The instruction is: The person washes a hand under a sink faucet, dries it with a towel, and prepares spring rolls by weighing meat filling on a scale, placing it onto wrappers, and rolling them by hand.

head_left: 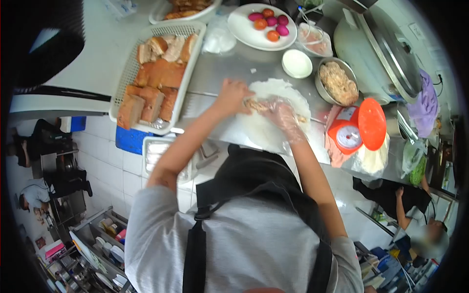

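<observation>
A thin, round white wrapper sheet point(259, 129) lies on the steel counter in front of me, with a strip of pale minced filling point(255, 104) across it. My right hand point(283, 115), in a clear plastic glove, has its fingers closed on the filling near the sheet's middle. My bare left hand point(233, 97) is at the sheet's left edge, its fingers bent and apart beside the filling's left end. A metal bowl of minced filling point(338, 83) stands to the right, behind the sheet. The gloved hand hides part of the strip.
A white basket point(188, 78) holds browned meat slabs at left. Behind are a plate point(239, 27) of colored balls and a white bowl point(296, 63). A red scale point(348, 129) and large pot point(359, 53) stand at right. Other people work at both sides.
</observation>
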`<state>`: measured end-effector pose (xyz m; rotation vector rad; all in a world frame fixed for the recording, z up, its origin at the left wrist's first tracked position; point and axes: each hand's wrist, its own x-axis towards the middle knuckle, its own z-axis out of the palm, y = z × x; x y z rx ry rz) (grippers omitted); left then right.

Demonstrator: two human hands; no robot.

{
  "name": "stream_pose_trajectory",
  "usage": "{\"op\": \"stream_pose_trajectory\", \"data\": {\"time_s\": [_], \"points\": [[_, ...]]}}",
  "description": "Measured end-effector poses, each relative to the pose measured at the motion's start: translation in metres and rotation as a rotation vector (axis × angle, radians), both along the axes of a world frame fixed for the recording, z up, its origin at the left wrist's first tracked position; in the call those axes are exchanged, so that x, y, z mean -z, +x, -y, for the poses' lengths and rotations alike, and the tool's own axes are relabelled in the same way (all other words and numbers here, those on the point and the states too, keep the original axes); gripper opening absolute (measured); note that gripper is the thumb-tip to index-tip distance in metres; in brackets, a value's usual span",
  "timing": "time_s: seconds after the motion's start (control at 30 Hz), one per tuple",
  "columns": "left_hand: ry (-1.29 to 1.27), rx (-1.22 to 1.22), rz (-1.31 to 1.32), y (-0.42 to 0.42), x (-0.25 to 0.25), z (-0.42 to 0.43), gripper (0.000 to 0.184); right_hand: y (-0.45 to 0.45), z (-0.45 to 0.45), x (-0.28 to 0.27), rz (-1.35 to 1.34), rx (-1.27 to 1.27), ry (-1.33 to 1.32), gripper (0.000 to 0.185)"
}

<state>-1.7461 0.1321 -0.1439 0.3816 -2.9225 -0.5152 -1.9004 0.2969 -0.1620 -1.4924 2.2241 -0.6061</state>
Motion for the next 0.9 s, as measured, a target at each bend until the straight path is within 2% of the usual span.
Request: {"op": "stream_pose_trajectory", "data": {"time_s": [0.03,0.1,0.13,0.23,0.33,0.43,0.53,0.63,0.73,0.83,0.9], "points": [[-0.003,-0.051,-0.110,0.003,0.006,-0.001,0.028,0.001,0.006,-0.002,-0.062,-0.026,-0.085,0.033],[0.094,-0.158,-0.091,0.009,0.004,-0.009,0.026,0.006,0.003,-0.004,-0.175,-0.085,-0.220,0.035],[0.151,-0.217,-0.074,0.015,0.006,-0.015,0.025,0.007,0.005,-0.004,-0.102,-0.087,-0.143,0.035],[0.087,-0.202,-0.103,0.014,0.007,-0.015,0.021,0.002,0.017,-0.022,0.103,-0.085,0.068,0.033],[0.125,-0.174,-0.094,0.016,0.007,-0.010,0.020,0.006,0.018,-0.005,-0.028,-0.098,-0.250,0.033],[0.103,-0.178,-0.098,0.018,0.011,-0.007,0.021,0.012,0.028,-0.018,0.017,-0.123,-0.052,0.042],[0.086,-0.174,-0.109,0.020,0.012,-0.005,0.023,0.009,0.033,-0.002,0.154,-0.053,0.000,0.045],[0.181,-0.173,-0.102,0.020,0.014,0.002,0.025,0.009,0.021,-0.026,0.044,-0.161,-0.175,0.042],[0.442,-0.232,0.114,0.011,-0.010,0.000,0.028,0.010,0.011,-0.024,0.194,0.001,-0.194,0.037],[0.320,-0.162,-0.009,0.004,0.001,-0.004,0.030,0.007,0.007,-0.040,0.352,0.063,-0.004,0.034],[0.288,-0.146,-0.008,0.003,0.002,-0.004,0.031,0.006,0.006,-0.035,0.250,0.014,-0.055,0.033]]}}
